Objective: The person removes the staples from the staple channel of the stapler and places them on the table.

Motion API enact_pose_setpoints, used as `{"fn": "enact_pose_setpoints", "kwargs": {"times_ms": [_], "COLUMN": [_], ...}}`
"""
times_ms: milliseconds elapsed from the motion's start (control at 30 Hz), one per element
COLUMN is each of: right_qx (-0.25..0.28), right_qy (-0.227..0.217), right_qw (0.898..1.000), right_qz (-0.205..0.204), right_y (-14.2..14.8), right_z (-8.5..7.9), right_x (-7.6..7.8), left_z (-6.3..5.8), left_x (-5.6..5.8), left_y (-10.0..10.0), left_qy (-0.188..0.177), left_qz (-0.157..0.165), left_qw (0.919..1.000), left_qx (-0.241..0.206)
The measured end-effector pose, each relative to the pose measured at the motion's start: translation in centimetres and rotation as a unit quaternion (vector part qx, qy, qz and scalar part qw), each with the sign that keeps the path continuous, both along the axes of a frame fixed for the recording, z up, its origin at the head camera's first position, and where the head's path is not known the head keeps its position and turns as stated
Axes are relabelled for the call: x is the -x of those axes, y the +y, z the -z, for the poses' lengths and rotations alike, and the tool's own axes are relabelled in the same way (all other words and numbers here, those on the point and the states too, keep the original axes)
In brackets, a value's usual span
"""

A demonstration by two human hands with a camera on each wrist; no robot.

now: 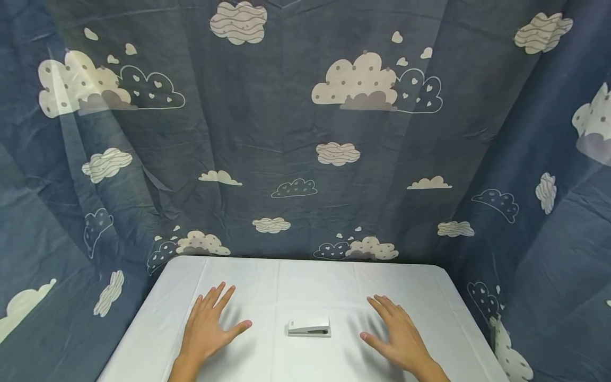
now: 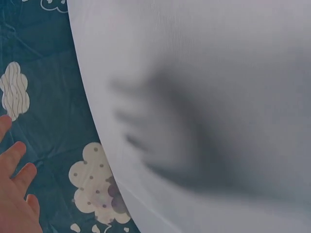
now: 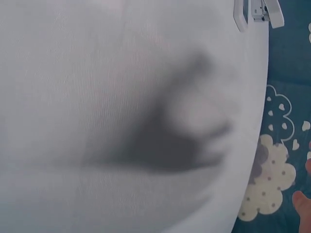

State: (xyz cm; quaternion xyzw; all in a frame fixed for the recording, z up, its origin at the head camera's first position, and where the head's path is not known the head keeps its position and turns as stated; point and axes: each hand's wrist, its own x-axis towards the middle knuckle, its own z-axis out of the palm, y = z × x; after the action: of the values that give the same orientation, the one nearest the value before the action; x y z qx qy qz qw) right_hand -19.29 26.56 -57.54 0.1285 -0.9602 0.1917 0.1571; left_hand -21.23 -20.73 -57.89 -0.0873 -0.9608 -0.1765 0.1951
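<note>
A white stapler [image 1: 309, 327] lies on the white-covered table [image 1: 315, 286], between the two hands and touched by neither. To its left, my left hand [image 1: 206, 326] hovers above the cloth with fingers spread and thumb pointing toward the stapler. On the other side my right hand [image 1: 398, 339] is held up likewise, its fingers straight and apart. Only the fingers of the left hand [image 2: 17, 179] show at the left wrist view's edge. In the right wrist view, part of the stapler [image 3: 262, 10] appears at the top right, and fingertips [image 3: 302, 204] at the right edge.
A dark blue curtain [image 1: 267, 127] printed with pale clouds hangs behind the table and along both sides. Faint fold lines cross the tablecloth. Each hand casts a soft shadow on it.
</note>
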Motion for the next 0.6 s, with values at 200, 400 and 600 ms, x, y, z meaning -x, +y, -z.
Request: {"fn": "enact_pose_setpoints", "kwargs": {"times_ms": [200, 400, 600], "right_qx": [0.019, 0.039, 0.054], "right_qy": [-0.004, 0.0, -0.006], "right_qw": [1.0, 0.999, 0.998], "right_qz": [-0.01, -0.034, -0.042], "right_y": [-1.2, -2.4, -3.7], "right_z": [0.8, 1.9, 2.8], "right_x": [0.3, 0.4, 0.5], "left_z": [0.5, 0.6, 1.0], "left_x": [0.1, 0.3, 1.0], "left_y": [1.3, 1.8, 2.8], "left_qy": [-0.004, -0.01, -0.011], "left_qz": [0.009, 0.011, 0.031], "left_qw": [0.9999, 0.9996, 0.9984], "left_qx": [-0.012, -0.025, -0.046]}}
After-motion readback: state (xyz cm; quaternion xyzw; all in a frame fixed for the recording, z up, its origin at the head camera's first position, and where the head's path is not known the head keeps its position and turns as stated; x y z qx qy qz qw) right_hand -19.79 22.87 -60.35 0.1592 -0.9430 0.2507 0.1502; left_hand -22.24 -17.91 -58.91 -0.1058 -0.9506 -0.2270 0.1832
